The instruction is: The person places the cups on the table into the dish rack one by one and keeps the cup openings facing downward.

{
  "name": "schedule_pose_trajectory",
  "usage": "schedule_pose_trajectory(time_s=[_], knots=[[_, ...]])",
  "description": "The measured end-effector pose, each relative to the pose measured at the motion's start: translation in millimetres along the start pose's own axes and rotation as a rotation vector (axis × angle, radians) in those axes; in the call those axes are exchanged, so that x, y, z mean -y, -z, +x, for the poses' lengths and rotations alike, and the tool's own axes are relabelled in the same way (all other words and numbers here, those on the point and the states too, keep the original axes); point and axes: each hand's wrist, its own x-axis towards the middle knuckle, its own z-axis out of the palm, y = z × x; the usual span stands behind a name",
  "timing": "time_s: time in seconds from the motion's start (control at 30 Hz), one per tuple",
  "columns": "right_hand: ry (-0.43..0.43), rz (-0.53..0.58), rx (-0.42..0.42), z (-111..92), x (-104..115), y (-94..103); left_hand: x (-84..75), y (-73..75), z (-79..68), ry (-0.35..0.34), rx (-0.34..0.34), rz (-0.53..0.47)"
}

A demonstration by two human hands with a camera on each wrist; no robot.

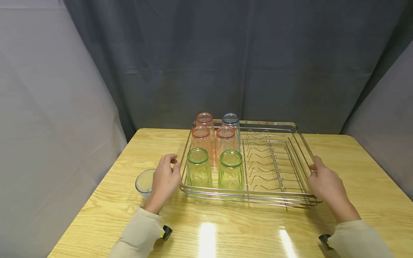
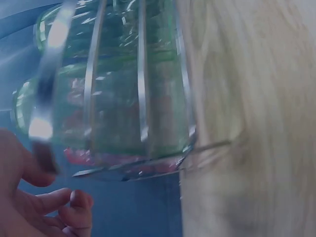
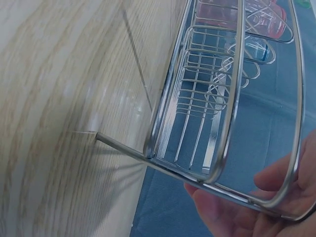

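Note:
A metal wire dish rack (image 1: pixel 267 191) stands on the table. Clear glasses fill its left side: two green-tinted glasses (image 1: pixel 199 172) in front, three pinkish-red glasses (image 1: pixel 226 143) behind, and a blue-edged glass (image 1: pixel 230 123) at the back. My right hand (image 1: pixel 327 184) grips the rack's right rim, with the thumb over the bar and fingers under it in the right wrist view. Beside the left rim is my left hand (image 1: pixel 166 177), its fingers loosely bent and holding nothing; the thumb lies close to the bar. Another blue-rimmed glass (image 1: pixel 144 182) stands left of that hand, which partly hides it.
The wooden table (image 1: pixel 245 229) extends around the rack, and light glares off its front. Wire plate dividers (image 1: pixel 262 168) line the rack's right half. A dark curtain (image 1: pixel 226 64) hangs behind the table, with pale cloth (image 1: pixel 48 118) at the left side.

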Motion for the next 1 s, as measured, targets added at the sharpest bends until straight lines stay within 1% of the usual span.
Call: schedule_pose_trajectory(time_s=[0.13, 0.23, 0.33, 0.4, 0.47, 0.57, 0.67, 0.73, 0.83, 1.0], knots=[[0.001, 0.028, -0.005, 0, 1, -2.1, -1.3, 21.0, -2.4, -0.011, -0.032, 0.018], [-0.005, 0.042, -0.003, 0, 1, -2.8, -0.1, 36.3, -4.1, -0.001, -0.048, 0.035], [-0.011, 0.051, 0.008, 0, 2, -2.7, 4.2, 48.3, -6.0, 0.018, -0.067, 0.049], [-0.014, 0.052, 0.011, 0, 1, -2.4, 8.6, 53.2, -6.7, 0.02, -0.086, 0.064], [-0.017, 0.049, 0.01, 0, 2, -2.3, 14.0, 55.1, -6.9, 0.014, -0.102, 0.089], [-0.02, 0.046, 0.008, 0, 1, -2.3, 23.3, 54.2, -6.5, -0.011, -0.112, 0.151], [-0.02, 0.046, 0.011, 1, 1, -2.8, 33.4, 51.0, -5.1, -0.018, -0.103, 0.215], [-0.019, 0.05, 0.016, 1, 1, -3.0, 39.9, 48.9, -3.4, -0.002, -0.089, 0.247], [-0.018, 0.053, 0.018, 0, 1, -3.1, 48.6, 46.1, -0.7, 0.03, -0.04, 0.285], [-0.016, 0.059, 0.01, -1, 2, -2.6, 58.8, 42.4, 0.6, 0.057, 0.079, 0.345]])
